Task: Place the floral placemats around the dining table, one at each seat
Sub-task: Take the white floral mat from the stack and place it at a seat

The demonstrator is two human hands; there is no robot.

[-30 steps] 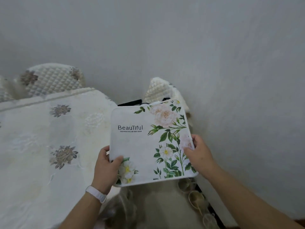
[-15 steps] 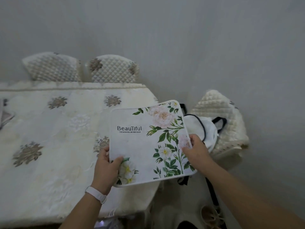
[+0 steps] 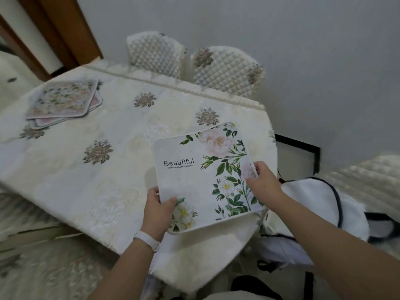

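I hold a white floral placemat (image 3: 194, 169) printed with "Beautiful" and green-stemmed flowers, level over the near right corner of the dining table (image 3: 104, 174). My left hand (image 3: 158, 211) pinches its near left corner, with a white band on that wrist. My right hand (image 3: 263, 182) grips its right edge. A stack of several other floral placemats (image 3: 62, 100) lies on the cream flowered tablecloth at the far left.
Two quilted chair backs (image 3: 158, 53) (image 3: 225, 70) stand at the table's far side against the grey wall. A white bag with dark trim (image 3: 313, 204) lies on a seat to my right. A wooden door frame (image 3: 60, 29) rises at the far left.
The view has swung left, bringing the table, both far chairs and the placemat stack into sight. Both hands keep the same grip; the placemat now hangs over the table corner.
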